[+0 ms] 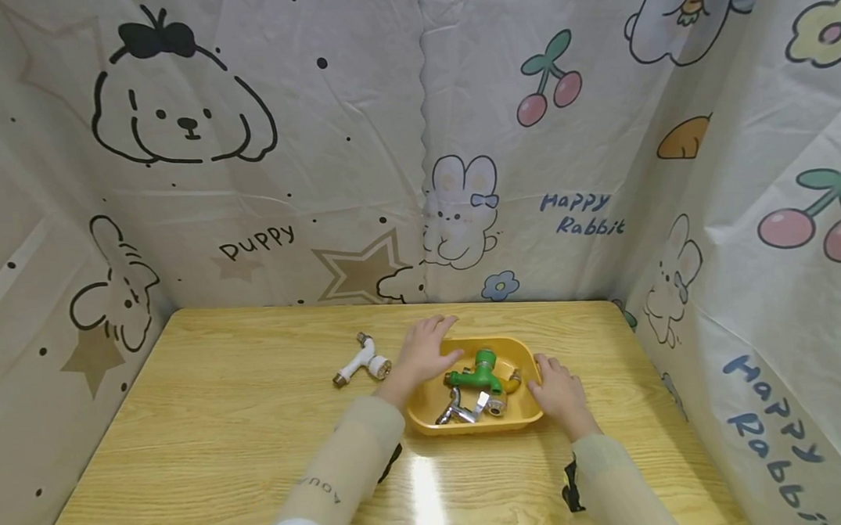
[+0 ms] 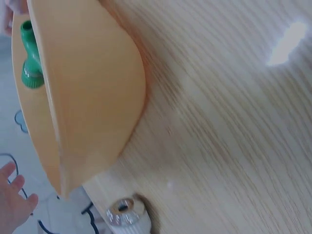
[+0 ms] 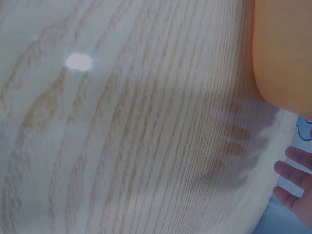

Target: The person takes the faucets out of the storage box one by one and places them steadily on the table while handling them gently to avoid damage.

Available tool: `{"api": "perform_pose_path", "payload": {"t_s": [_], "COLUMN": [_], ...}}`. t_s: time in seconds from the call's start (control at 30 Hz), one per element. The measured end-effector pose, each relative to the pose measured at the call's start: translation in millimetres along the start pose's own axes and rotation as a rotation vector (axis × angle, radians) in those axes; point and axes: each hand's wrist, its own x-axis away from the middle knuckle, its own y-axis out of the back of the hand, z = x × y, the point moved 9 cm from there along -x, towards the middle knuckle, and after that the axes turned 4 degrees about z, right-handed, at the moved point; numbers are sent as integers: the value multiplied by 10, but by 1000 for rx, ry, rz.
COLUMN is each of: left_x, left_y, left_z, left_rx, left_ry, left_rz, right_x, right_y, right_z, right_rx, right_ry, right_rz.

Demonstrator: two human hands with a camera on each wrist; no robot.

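Observation:
A yellow plastic basin (image 1: pixel 420 425) stands on the table. Inside it are a green plastic tap (image 1: pixel 479 379), a chrome tap (image 1: pixel 462 414) and a yellow piece with a metal end (image 1: pixel 512 383). Over the basin's left end my left hand (image 1: pixel 427 355) has its fingers spread; in the left wrist view those fingers (image 2: pixel 17 182) stand apart from the basin wall. My right hand (image 1: pixel 562 395) is beside the right end, thumb near the rim, and its fingers (image 3: pixel 291 173) are extended in the right wrist view. Contact with the rim cannot be told for either hand.
A white tap (image 1: pixel 360 361) with metal ends lies on the wooden table (image 1: pixel 244 427), left of the basin. Printed cloth (image 1: pixel 366 139) hangs along the table's back and both sides.

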Motion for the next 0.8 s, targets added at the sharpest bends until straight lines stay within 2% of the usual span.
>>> {"api": "perform_pose_path", "payload": {"t_s": [0.17, 0.37, 0.57, 0.8], "left_x": [-27, -30, -15, 29], "left_y": [-113, -259, -401, -534], "left_z": [-163, -283, -293, -291], "left_rx": [38, 45, 49, 108], "left_ry": [-29, -41, -25, 26], "left_rz": [56, 126, 196, 279], "right_x": [2, 2, -6, 2], "right_y": [3, 5, 6, 7], "right_z": [1, 2, 0, 0], "right_rx": [-5, -7, -12, -11], "right_ry": [2, 0, 5, 3], "right_rz": [-5, -4, -7, -5]}}
